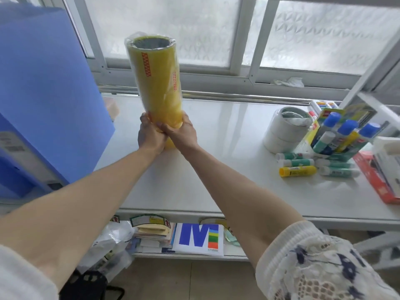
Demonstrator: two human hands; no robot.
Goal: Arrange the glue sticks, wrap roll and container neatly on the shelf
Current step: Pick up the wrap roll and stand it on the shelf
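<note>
A tall yellow wrap roll (155,83) in clear plastic stands upright near the middle of the white shelf (227,169). My left hand (149,137) and my right hand (181,133) both clasp its lower end. To the right, a white round container (283,131) stands on the shelf. Beside it a green box (344,155) holds blue-capped glue sticks (344,135) upright. Several more glue sticks lie loose in front: green-and-white ones (296,163) and a yellow one (297,171).
A big blue box (43,94) fills the shelf's left side. A red package (376,180) and white boxes (387,154) sit at the right edge. A frosted window (216,29) runs behind. A lower shelf holds papers and a printed bag (199,237).
</note>
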